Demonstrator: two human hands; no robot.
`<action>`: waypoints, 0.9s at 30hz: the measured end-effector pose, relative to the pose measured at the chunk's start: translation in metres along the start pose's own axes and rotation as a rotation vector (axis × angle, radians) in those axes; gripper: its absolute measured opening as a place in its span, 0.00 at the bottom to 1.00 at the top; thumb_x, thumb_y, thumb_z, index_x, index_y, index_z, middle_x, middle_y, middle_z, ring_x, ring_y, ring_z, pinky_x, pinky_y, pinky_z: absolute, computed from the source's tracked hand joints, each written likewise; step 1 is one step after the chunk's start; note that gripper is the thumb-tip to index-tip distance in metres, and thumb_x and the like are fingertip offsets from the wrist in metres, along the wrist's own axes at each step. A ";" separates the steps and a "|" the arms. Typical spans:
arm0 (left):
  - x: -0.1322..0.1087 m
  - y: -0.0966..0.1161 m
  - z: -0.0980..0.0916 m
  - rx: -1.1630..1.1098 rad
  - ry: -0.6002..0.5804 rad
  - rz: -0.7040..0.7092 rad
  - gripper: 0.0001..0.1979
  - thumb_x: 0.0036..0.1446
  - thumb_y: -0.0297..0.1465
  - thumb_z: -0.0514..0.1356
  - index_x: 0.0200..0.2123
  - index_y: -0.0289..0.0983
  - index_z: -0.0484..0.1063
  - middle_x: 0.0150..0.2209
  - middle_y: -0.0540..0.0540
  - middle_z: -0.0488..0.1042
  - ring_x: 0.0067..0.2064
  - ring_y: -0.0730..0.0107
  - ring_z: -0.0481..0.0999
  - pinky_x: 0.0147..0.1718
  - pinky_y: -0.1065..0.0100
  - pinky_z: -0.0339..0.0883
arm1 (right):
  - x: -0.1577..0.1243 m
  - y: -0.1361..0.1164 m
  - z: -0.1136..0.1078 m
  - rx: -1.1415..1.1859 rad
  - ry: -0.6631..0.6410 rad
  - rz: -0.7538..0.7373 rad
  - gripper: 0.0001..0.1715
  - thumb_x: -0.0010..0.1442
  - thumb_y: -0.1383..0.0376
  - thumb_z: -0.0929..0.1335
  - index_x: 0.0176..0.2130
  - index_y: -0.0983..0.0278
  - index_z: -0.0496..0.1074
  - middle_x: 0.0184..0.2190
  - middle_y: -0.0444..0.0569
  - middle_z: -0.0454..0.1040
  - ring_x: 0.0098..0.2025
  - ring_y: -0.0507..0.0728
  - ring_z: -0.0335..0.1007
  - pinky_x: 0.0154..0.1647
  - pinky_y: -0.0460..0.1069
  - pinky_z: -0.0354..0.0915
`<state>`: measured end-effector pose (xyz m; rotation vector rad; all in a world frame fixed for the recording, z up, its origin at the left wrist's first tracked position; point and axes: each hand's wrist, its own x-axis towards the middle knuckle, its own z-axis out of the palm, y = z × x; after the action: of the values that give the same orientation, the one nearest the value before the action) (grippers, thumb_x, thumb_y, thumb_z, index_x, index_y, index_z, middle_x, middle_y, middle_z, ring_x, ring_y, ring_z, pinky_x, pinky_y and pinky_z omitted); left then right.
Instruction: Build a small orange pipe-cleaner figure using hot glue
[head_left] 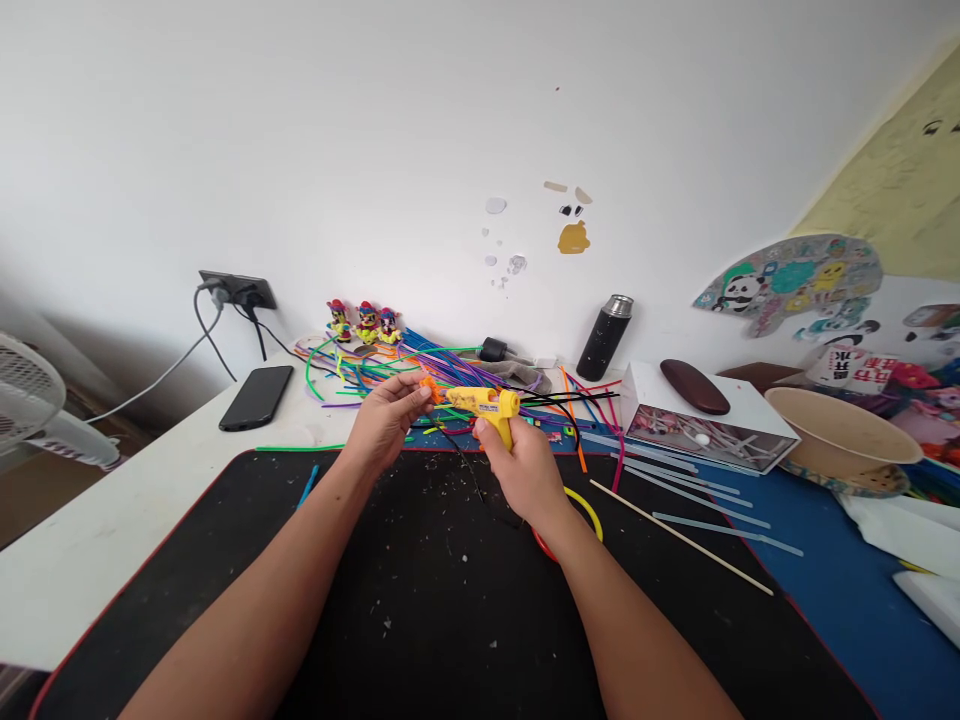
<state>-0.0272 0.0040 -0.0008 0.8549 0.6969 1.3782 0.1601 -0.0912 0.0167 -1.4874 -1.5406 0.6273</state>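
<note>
My right hand (519, 465) is wrapped round the handle of a yellow hot glue gun (476, 402), its nozzle pointing left. Close to the nozzle, my left hand (386, 418) pinches a small orange piece (430, 386), perhaps of bent pipe cleaner; its exact shape is too small to tell. The piece is at or very near the tip, and I cannot tell whether they touch. Behind both hands lies a loose heap of coloured pipe cleaners (442, 362). A black cord (469, 470) runs over the dark mat (420, 620) below.
Clear glue sticks (709, 490) and a thin wooden stick (679, 535) lie at right. Farther out are a white box (720, 425), a beige bowl (840, 430) and a black flask (604, 338). A phone (256, 398), small figurines (366, 322) and a fan (34, 400) are at left.
</note>
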 end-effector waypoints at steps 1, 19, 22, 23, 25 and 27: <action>0.000 0.000 0.000 0.000 0.002 -0.001 0.23 0.33 0.32 0.83 0.34 0.35 0.82 0.32 0.48 0.81 0.31 0.75 0.77 0.32 0.73 0.74 | 0.000 0.000 0.000 -0.003 -0.001 0.002 0.25 0.69 0.46 0.63 0.36 0.62 0.73 0.21 0.44 0.69 0.26 0.57 0.68 0.28 0.50 0.58; 0.003 0.002 -0.002 -0.023 0.015 0.011 0.23 0.33 0.32 0.83 0.34 0.35 0.83 0.30 0.49 0.80 0.31 0.73 0.78 0.32 0.73 0.74 | 0.001 0.004 0.000 -0.054 0.018 -0.022 0.25 0.69 0.45 0.62 0.29 0.59 0.64 0.20 0.44 0.68 0.23 0.55 0.64 0.27 0.50 0.55; 0.003 0.002 -0.003 -0.038 0.019 0.010 0.23 0.32 0.32 0.83 0.34 0.35 0.83 0.30 0.49 0.80 0.31 0.74 0.78 0.32 0.73 0.74 | 0.000 0.003 0.000 -0.046 0.026 -0.022 0.25 0.69 0.45 0.62 0.29 0.59 0.64 0.20 0.44 0.68 0.23 0.56 0.64 0.26 0.49 0.55; 0.003 0.002 -0.004 -0.043 0.019 0.010 0.23 0.32 0.32 0.83 0.34 0.34 0.83 0.30 0.49 0.80 0.31 0.74 0.78 0.32 0.73 0.74 | 0.000 0.003 -0.001 -0.047 0.029 -0.024 0.25 0.69 0.45 0.62 0.29 0.59 0.64 0.19 0.44 0.68 0.23 0.56 0.64 0.26 0.49 0.55; 0.003 0.001 -0.004 -0.047 0.018 0.007 0.24 0.32 0.32 0.83 0.34 0.34 0.83 0.31 0.49 0.81 0.31 0.74 0.78 0.33 0.73 0.74 | -0.001 0.003 -0.001 -0.052 0.031 -0.031 0.25 0.69 0.45 0.62 0.29 0.59 0.64 0.19 0.44 0.68 0.23 0.56 0.65 0.26 0.50 0.55; 0.004 0.001 -0.004 -0.047 0.018 0.002 0.24 0.32 0.32 0.83 0.35 0.34 0.83 0.31 0.49 0.81 0.31 0.74 0.78 0.33 0.74 0.74 | -0.001 0.003 -0.001 -0.058 0.029 -0.040 0.26 0.69 0.45 0.62 0.28 0.59 0.64 0.19 0.44 0.68 0.23 0.56 0.65 0.26 0.50 0.55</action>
<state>-0.0313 0.0080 -0.0017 0.8074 0.6754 1.4003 0.1622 -0.0915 0.0146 -1.4987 -1.5736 0.5401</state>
